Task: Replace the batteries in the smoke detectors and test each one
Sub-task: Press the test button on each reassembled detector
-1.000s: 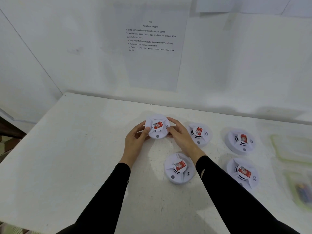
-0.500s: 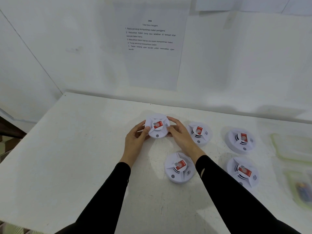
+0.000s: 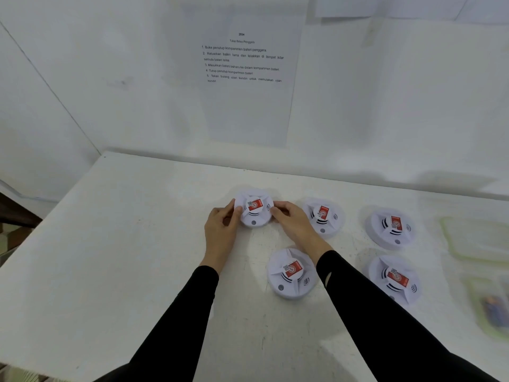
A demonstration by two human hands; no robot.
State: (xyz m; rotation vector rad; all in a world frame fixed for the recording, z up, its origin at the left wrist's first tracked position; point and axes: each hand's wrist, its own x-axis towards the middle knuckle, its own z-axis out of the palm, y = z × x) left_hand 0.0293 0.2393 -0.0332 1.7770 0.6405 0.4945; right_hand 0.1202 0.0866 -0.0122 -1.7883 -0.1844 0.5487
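Five white smoke detectors face up on white table (image 3: 110, 257), each with red label at centre. Far-left detector (image 3: 254, 208) gripped from both sides: left hand (image 3: 221, 230) with thumb and curled fingers on left rim, right hand (image 3: 292, 224) with curled fingers on right rim. Cannot tell whether it rests on table or is lifted. Second detector (image 3: 323, 216) just right of right hand, third detector (image 3: 392, 227) farther right. Near row: fourth detector (image 3: 292, 272) between black-sleeved forearms, fifth detector (image 3: 394, 279) right of right forearm. Blurred at right edge: upper container (image 3: 476, 241), lower container (image 3: 493, 307). Printed sheet (image 3: 242, 78) on wall behind
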